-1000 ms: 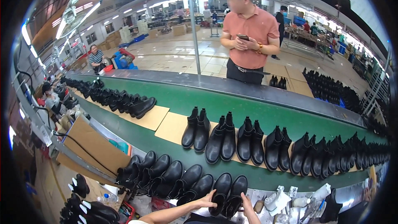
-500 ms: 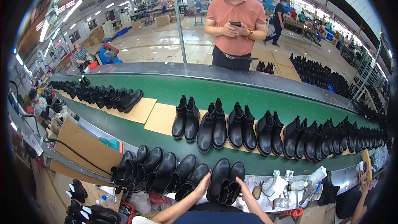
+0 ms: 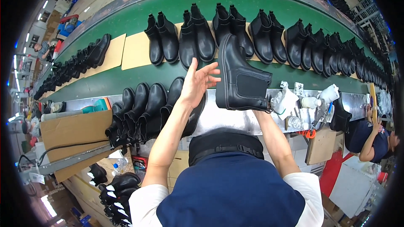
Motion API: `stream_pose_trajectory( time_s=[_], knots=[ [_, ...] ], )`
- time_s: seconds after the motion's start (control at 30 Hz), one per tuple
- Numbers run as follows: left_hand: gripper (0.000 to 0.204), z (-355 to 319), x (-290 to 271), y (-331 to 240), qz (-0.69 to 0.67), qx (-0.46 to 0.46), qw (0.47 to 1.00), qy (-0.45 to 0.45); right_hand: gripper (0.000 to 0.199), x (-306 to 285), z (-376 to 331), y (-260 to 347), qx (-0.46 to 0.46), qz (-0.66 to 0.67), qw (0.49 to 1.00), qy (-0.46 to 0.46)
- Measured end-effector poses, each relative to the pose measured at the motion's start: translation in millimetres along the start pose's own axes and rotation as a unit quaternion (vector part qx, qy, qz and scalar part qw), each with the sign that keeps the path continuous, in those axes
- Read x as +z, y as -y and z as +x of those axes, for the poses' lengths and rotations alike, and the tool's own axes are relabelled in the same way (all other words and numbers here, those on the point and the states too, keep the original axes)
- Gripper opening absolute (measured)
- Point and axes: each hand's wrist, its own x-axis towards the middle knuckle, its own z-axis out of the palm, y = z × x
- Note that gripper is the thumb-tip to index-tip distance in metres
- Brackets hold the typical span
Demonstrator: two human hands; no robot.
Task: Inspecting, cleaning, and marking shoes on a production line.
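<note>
A black ankle boot (image 3: 242, 77) with an elastic side panel is raised in front of me, turned sideways, its sole toward the left and its toe up. My right hand (image 3: 261, 112) reaches up behind its shaft and holds it; the boot hides most of those fingers. Beside the sole, my left hand (image 3: 198, 83) is open, palm turned inward and fingers apart, with nothing in it. Left of the held boot, several black boots (image 3: 155, 101) stand in a row on the metal-edged bench, partly behind my left forearm. A second boot of the earlier pair cannot be made out.
Pairs of black boots (image 3: 197, 38) line the green conveyor (image 3: 139, 75) on cardboard sheets (image 3: 136, 50). At right on the metal bench are white bottles (image 3: 310, 102), a clear bottle (image 3: 296, 122) and orange-handled scissors (image 3: 309, 133). A cardboard panel (image 3: 75, 132) stands left; a co-worker (image 3: 370, 141) is at right.
My view has tipped downward. Two boots were between my hands; now one is lifted and turned sideways in my right hand, while my left hand has come up, open, beside it.
</note>
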Motion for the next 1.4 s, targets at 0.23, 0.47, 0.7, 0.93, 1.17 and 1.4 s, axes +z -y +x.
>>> stream_pose_trajectory(
  time_s=[0.23,0.47,0.7,0.93,1.17,1.4],
  knots=[
    [0.088,6,-3,27,-0.001,-0.043,0.997,-0.056,0.078,-20,-13,28,-0.08,-0.02,0.995,0.057],
    [0.081,42,-35,80,-0.222,-0.043,0.973,-0.04,0.102,69,-78,75,-0.224,-0.212,0.949,0.063],
    [0.08,32,-17,79,-0.318,-0.059,0.946,0.024,0.095,83,-79,78,-0.267,-0.294,0.917,0.027],
    [0.068,44,-13,74,-0.389,0.024,0.919,0.052,0.074,60,-46,49,-0.432,-0.366,0.823,-0.034],
    [0.058,37,-12,72,0.119,0.311,0.924,-0.188,0.074,58,-34,32,-0.427,-0.284,0.858,-0.025],
    [0.059,53,-15,77,0.112,0.233,0.95,-0.176,0.07,33,-24,31,-0.413,-0.222,0.882,-0.048]
  ],
)
